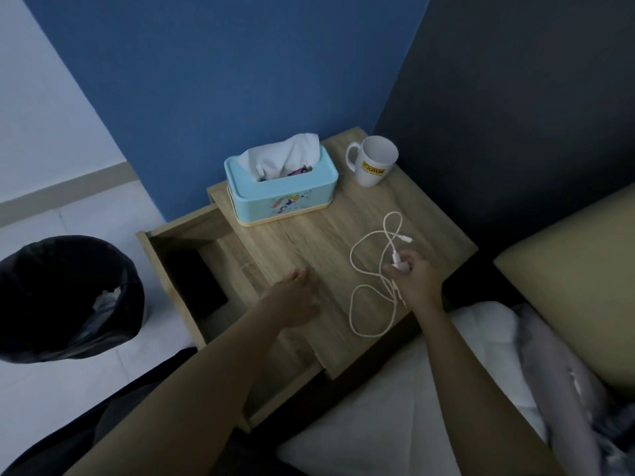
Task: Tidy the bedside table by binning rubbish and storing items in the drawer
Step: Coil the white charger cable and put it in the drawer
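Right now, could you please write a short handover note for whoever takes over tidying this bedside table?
Right hand: pinching the white cable near one plug; its loops still lie on the tabletop.
Left hand: holding nothing, over the table's front edge beside the open drawer.
Drawer: pulled out, with a dark flat item already inside.
Bin: on the floor to the left, crumpled paper inside.
Staying on top so far: blue tissue box and white mug.
Left: gather the cable, put it in the drawer, close the drawer.
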